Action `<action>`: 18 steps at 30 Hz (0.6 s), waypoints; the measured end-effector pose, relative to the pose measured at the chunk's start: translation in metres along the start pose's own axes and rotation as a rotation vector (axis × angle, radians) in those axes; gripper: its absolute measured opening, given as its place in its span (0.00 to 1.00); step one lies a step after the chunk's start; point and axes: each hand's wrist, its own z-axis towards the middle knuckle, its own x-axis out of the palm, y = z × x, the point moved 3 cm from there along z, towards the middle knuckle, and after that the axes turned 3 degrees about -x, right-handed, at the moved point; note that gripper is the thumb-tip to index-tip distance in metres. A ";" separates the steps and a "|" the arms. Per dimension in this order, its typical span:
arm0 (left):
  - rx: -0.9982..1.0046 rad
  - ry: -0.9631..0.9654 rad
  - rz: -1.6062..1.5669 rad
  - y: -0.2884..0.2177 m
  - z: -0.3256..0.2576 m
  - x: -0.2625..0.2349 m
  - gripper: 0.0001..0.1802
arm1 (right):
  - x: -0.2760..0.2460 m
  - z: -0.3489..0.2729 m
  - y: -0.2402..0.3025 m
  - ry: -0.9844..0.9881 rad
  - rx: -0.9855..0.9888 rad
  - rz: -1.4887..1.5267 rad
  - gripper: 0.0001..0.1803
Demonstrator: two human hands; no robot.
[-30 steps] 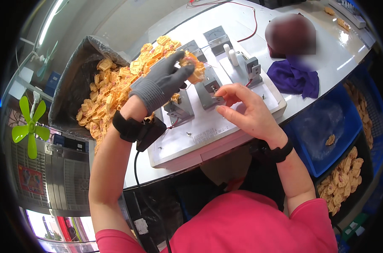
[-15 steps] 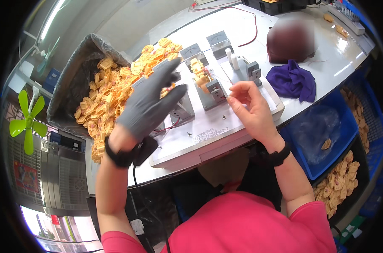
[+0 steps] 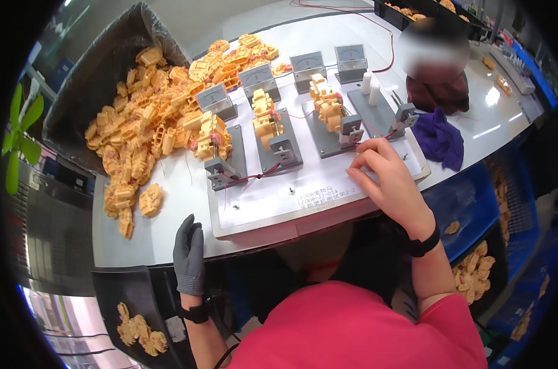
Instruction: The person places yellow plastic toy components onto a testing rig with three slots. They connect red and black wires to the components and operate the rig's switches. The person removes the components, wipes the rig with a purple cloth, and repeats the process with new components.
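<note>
My right hand (image 3: pixel 391 181), bare, hovers over the front of a white test board (image 3: pixel 328 212), its fingers bent and apart, with nothing visible in them. My left hand (image 3: pixel 190 255), in a grey glove, is at the table's front edge left of the board, fingers stretched out and nothing held. Three yellow plastic gear assemblies sit on grey plates: a left one (image 3: pixel 212 138), a middle one (image 3: pixel 267 123) and a right one (image 3: pixel 328 111). The right one is nearest my right hand. The rightmost plate (image 3: pixel 366 107) carries two white posts and no assembly.
Grey meters (image 3: pixel 308 67) stand behind the plates. A heap of yellow parts (image 3: pixel 150 117) spills from a lined bin (image 3: pixel 76 92) at left. A purple cloth (image 3: pixel 440 138) lies at right. Below the table are a black tray (image 3: pixel 122 283) and a blue bin (image 3: pixel 469 215). Another person's head is at the far right.
My left hand has withdrawn from over the board to the table's front left edge. My right hand has shifted slightly right and down from the clamp. The view has shifted.
</note>
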 end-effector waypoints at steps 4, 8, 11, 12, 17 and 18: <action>0.138 -0.046 0.081 0.017 0.014 0.023 0.20 | -0.001 -0.001 0.000 0.006 0.037 0.000 0.06; 0.138 -0.054 0.082 0.020 0.027 0.029 0.18 | 0.005 0.000 0.002 0.002 0.024 -0.040 0.06; 0.353 -0.089 0.207 0.036 0.038 0.036 0.17 | 0.008 -0.001 0.002 0.005 0.037 -0.070 0.05; 0.404 -0.109 0.280 0.035 0.038 0.038 0.17 | 0.008 -0.002 0.002 0.008 0.046 -0.078 0.05; 0.379 -0.124 0.293 0.027 0.034 0.040 0.17 | 0.009 -0.001 0.002 0.029 0.053 -0.134 0.05; 0.378 -0.129 0.319 0.025 0.033 0.041 0.17 | 0.009 -0.001 0.002 0.035 0.052 -0.140 0.05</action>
